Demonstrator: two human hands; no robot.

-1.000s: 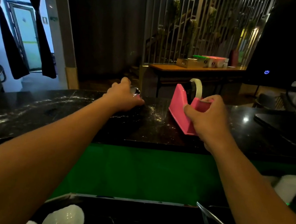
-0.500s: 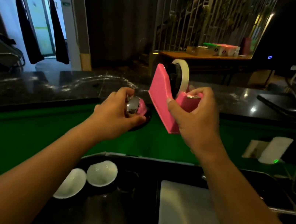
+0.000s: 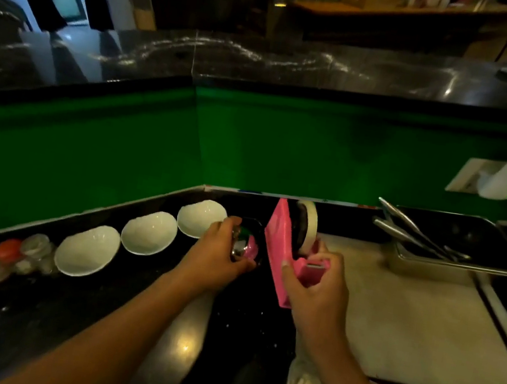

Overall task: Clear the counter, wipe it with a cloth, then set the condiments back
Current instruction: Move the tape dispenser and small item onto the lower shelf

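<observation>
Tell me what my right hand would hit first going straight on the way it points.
Probably the green wall panel: the right hand, gripping the pink tape dispenser, points toward it with nothing visible between. Depth is unclear.

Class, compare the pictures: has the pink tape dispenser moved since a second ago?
Yes. The right hand has brought the pink tape dispenser off the black marble counter, toward the person and down, to beside the white cutting board.

Dim, soft motion blur; daylight upper left; wide-angle edge bending.
</observation>
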